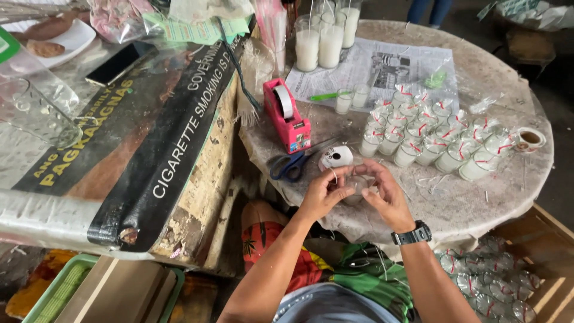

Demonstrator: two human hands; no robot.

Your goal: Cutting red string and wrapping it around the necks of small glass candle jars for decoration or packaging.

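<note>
Left fingers and right fingers both pinched on a small clear-wrapped cup, held between left hand and right hand just above the near edge of the round stone desk; black wristwatch on the right wrist; just beyond the hands, a small white tape dispenser and blue-handled scissors flat on the desk; further left, a pink tape dispenser upright near the desk's edge; to the right, a cluster of wrapped white-filled cups tied with red strips, standing close together; beside them a roll of red tape; behind, a sheet of newspaper under two small unwrapped cups and a green marker; at the far rim, tall glasses of white liquid; below the desk on the right, more wrapped cups in a wooden crate; on the left, a large printed poster over another surface.
</note>
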